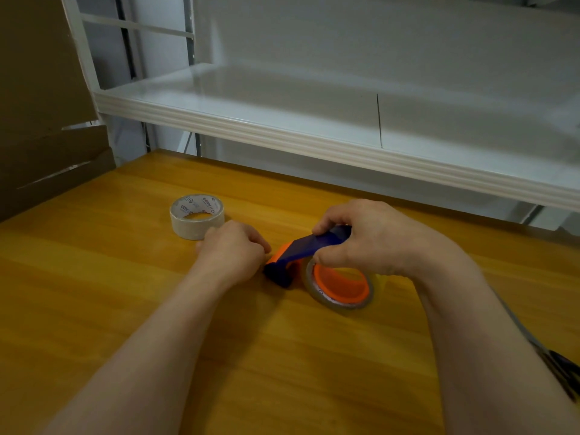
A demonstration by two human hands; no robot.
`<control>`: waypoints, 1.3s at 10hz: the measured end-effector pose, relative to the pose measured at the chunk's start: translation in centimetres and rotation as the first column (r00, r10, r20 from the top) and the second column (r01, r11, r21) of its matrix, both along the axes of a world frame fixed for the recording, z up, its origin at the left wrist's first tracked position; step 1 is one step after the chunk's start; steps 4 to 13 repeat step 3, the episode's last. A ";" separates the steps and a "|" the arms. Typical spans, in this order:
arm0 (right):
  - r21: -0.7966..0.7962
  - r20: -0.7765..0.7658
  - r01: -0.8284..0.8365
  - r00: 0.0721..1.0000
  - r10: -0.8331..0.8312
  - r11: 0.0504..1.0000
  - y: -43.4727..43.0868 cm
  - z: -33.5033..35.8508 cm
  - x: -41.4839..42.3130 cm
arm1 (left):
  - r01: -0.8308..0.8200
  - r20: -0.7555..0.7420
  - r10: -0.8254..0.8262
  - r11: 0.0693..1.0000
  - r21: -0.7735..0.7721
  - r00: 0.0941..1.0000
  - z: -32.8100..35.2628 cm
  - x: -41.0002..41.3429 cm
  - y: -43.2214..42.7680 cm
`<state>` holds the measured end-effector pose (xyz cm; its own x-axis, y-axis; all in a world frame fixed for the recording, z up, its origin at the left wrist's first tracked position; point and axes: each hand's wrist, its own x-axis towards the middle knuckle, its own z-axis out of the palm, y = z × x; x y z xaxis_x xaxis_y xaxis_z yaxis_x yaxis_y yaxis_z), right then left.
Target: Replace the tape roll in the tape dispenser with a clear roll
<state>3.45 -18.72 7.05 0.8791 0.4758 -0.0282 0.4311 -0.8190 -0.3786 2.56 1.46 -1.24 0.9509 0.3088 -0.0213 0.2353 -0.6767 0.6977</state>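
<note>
Your right hand [370,237] is wrapped round the blue handle of the tape dispenser [301,248]. The dispenser is blue and orange, lies mid-worktop [125,309], and carries a clear roll [342,306] just under your wrist. Your left hand [233,249] is curled at the dispenser's front end; whether it pinches anything can't be told. A milky roll [196,226] stands just beyond it, towards the back edge. Two rolls, one dispenser.

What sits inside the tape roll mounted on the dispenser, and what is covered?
An orange hub fills the core of the clear roll. The right hand, gripping the blue handle, covers the roll's upper edge, so that part cannot be seen.
</note>
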 end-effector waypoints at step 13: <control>-0.024 -0.003 0.010 1.000 -0.010 1.000 -0.1 0.2 -0.1 | -0.043 0.080 0.054 0.990 -0.133 0.995 0.2 0.4 0.8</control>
